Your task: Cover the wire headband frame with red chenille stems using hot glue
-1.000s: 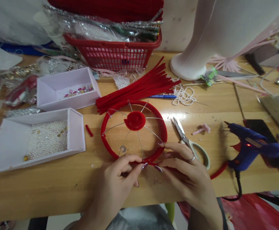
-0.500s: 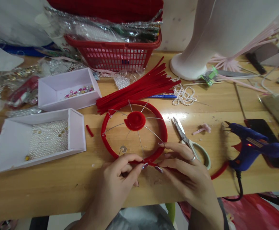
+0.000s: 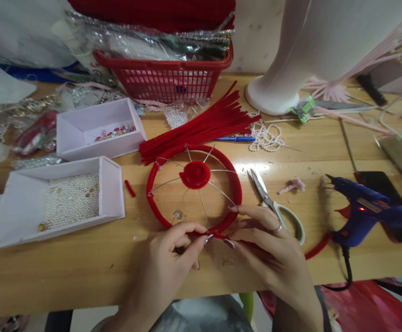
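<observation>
A red fuzzy ring [image 3: 238,184] with thin wire spokes lies on the wooden table, a red coiled disc [image 3: 196,174] at its centre. My left hand [image 3: 178,251] pinches the ring's near edge between thumb and index finger. Just right of it, my right hand [image 3: 268,246] has its fingers closed on a red strip that meets the ring there. The strip passes under this hand and comes out on its right [image 3: 318,246], reaching toward the glue gun. One fingertip of my right hand touches the ring's right side near a spoke.
Open scissors [image 3: 268,200] lie right of the ring, with a blue glue gun [image 3: 363,210] beyond. Behind the ring are red stems [image 3: 204,124] and a red basket [image 3: 169,80]. White boxes [image 3: 113,193] [image 3: 100,129] hold beads and gems. A white stand [image 3: 273,94] rises behind.
Both hands keep nearly the same grip and place on the ring. The whole view has shifted very slightly; nothing else has visibly moved.
</observation>
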Demonstrator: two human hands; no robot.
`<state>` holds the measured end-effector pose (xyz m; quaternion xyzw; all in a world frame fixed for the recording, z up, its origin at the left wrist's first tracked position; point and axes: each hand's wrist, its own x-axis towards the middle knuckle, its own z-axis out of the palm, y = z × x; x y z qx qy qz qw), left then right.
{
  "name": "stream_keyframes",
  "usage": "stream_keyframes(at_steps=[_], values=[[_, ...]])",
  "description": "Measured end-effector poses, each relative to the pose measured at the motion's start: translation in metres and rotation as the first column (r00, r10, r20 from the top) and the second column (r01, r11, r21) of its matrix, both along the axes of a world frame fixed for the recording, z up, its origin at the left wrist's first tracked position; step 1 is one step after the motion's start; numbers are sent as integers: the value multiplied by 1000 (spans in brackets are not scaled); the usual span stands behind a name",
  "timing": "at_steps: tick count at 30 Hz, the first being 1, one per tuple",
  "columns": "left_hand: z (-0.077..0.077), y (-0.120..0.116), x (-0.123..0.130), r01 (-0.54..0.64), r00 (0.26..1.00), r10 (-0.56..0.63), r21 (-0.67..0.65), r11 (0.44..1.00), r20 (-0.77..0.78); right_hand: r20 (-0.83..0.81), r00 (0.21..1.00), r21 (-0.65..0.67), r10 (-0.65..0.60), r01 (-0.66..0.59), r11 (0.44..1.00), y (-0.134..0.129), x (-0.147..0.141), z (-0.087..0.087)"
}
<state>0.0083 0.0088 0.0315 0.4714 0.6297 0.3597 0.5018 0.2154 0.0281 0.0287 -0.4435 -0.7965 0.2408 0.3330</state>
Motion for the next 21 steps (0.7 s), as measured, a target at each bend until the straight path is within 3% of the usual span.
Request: stream_keyframes(at_steps=[8, 21], values=[[-4, 2, -3, 72, 997, -71, 14, 997, -15, 11, 1000, 27, -26, 25, 999, 3, -1, 2], [-4, 1, -2, 76, 997, -75, -35, 996, 19, 26, 998, 95, -65, 63, 994, 6, -5, 0]])
